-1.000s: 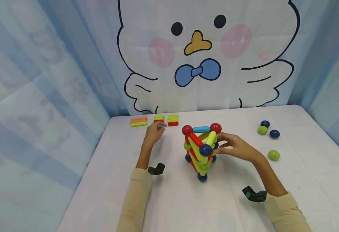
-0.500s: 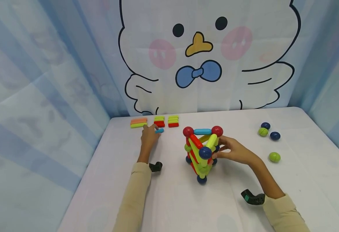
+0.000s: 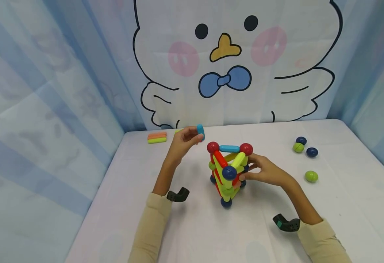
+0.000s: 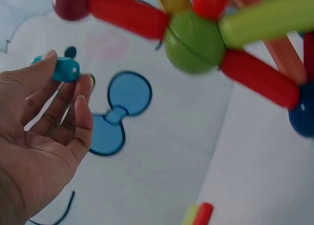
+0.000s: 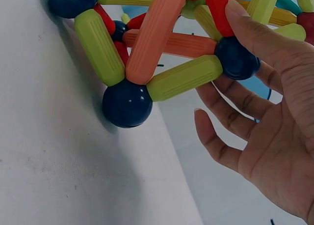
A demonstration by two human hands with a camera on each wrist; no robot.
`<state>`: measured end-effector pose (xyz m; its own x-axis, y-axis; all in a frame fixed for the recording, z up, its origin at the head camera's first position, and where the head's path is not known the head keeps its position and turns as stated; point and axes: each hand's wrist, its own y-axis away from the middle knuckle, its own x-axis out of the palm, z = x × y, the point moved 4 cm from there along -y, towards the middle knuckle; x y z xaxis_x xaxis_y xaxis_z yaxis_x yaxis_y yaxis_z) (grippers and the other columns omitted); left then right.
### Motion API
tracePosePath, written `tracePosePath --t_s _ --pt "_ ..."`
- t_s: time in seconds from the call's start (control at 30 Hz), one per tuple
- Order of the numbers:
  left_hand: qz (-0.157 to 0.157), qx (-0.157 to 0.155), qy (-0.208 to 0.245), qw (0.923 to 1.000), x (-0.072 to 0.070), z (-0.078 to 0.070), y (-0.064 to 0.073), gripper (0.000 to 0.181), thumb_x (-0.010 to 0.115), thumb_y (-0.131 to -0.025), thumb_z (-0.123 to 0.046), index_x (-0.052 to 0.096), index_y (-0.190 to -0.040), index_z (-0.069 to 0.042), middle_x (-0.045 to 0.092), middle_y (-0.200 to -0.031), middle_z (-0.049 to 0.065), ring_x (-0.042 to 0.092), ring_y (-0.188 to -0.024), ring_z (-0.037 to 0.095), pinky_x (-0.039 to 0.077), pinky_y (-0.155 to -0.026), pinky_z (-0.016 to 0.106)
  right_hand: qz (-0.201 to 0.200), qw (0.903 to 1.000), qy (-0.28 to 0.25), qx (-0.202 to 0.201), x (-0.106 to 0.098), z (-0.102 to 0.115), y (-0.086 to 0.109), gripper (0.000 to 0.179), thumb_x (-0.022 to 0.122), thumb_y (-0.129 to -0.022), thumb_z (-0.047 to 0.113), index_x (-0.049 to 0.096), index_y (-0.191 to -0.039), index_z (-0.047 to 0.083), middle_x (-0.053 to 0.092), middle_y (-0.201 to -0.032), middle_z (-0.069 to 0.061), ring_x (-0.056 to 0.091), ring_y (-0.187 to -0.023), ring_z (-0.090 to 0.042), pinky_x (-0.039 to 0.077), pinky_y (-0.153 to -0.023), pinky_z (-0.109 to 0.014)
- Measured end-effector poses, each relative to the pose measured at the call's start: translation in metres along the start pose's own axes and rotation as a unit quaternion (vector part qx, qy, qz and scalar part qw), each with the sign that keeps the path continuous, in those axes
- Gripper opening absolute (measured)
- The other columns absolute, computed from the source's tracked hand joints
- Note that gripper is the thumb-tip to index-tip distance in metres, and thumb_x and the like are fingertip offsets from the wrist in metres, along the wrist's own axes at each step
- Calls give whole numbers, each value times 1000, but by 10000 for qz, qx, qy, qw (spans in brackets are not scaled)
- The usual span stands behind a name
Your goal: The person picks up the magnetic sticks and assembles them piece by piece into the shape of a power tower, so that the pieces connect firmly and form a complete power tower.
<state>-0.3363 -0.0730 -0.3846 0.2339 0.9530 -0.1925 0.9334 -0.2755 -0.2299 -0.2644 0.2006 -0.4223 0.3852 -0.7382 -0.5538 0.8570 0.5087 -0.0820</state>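
Observation:
My left hand (image 3: 183, 144) is raised near the table's back edge and pinches a short blue rod (image 3: 200, 132) between thumb and fingers. In the left wrist view the blue rod (image 4: 66, 69) has a hole in its end. Right of that hand stands a tower of magnetic rods and balls (image 3: 220, 159), with a blue rod (image 3: 229, 148) joining two red balls on top. My right hand (image 3: 268, 171) holds the tower's right side. In the right wrist view, the thumb lies on a red rod (image 5: 219, 14) beside a dark blue ball (image 5: 237, 58), and some fingers pass behind.
An orange rod and a light green rod (image 3: 157, 140) lie at the back left. Another light green rod (image 3: 178, 130) is mostly hidden by my left hand. Loose green (image 3: 311, 176) and dark blue balls (image 3: 311, 152) sit on the right. A printed curtain hangs behind the table.
My left hand has lifted the blue rod off the table's back left and carried it right, nearer the tower. My right hand keeps its hold; the tower has turned slightly.

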Motion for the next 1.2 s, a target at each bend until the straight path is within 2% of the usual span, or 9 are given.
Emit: tracePosePath --t_s 0.1,0.23,0.43,0.63,0.73,0.8,0.93,1.07,1.2 --pt "258 628 429 9968 10 -31 6 28 68 -92 -18 64 -116 -4 68 -102 4 64 -98 19 55 -91 33 -19 10000 16 -18 -1 0 -1 60 77 -84 24 50 -133 6 63 -122 -11 59 -111 -29 51 -95 -54" --pt "572 949 201 9936 19 -53 13 26 68 -92 -11 65 -116 -2 68 -103 9 63 -100 19 54 -90 32 -42 10000 54 -38 -1 -1 -1 59 78 -83 24 51 -133 6 64 -122 -11 59 -112 -28 51 -95 -53" --pt "678 903 -286 9932 24 -57 17 25 67 -92 -8 65 -116 -2 67 -106 14 61 -102 17 51 -93 33 -46 9999 108 -41 -2 1 -1 60 77 -84 24 51 -133 4 63 -123 -12 58 -112 -29 51 -94 -53" --pt "648 969 -141 9931 19 -51 13 34 61 -97 -26 62 -124 -5 65 -111 15 61 -105 22 52 -91 32 -72 9999 138 3 -3 1 -1 61 78 -83 24 51 -133 3 64 -123 -12 58 -111 -30 52 -93 -54" --pt "260 764 -165 9966 12 -36 2 40 51 -101 -37 63 -124 -6 65 -112 18 63 -103 29 54 -86 32 -79 9999 126 10 -3 1 -1 61 78 -82 24 51 -133 3 64 -122 -13 58 -110 -30 52 -93 -55" --pt "-147 478 -485 9976 5 -18 -6 39 49 -102 -39 65 -120 -8 67 -110 16 64 -101 32 54 -82 30 -80 9999 116 48 -3 1 -1 61 78 -82 24 51 -133 3 64 -122 -12 58 -110 -31 52 -92 -56" --pt "-755 -319 -1474 9857 -7 28 -20 27 54 -101 -30 67 -117 -12 69 -111 8 67 -94 29 53 -77 24 -49 9998 142 129 -2 -2 -1 63 78 -82 27 51 -133 4 64 -123 -12 58 -110 -30 52 -92 -54" --pt "-790 -1006 -2115 9690 -9 70 -29 25 57 -99 -21 65 -122 -14 65 -120 5 67 -88 22 54 -72 24 -69 9997 220 79 -1 -3 -1 62 78 -82 27 51 -133 5 64 -122 -10 58 -110 -28 52 -93 -53" --pt "-638 -1219 -2679 9536 -6 93 -34 31 60 -97 -14 63 -128 -14 61 -130 6 64 -95 22 57 -84 31 -162 9993 335 -58 1 -3 -1 61 78 -82 27 51 -132 5 64 -122 -10 59 -110 -27 52 -94 -52"
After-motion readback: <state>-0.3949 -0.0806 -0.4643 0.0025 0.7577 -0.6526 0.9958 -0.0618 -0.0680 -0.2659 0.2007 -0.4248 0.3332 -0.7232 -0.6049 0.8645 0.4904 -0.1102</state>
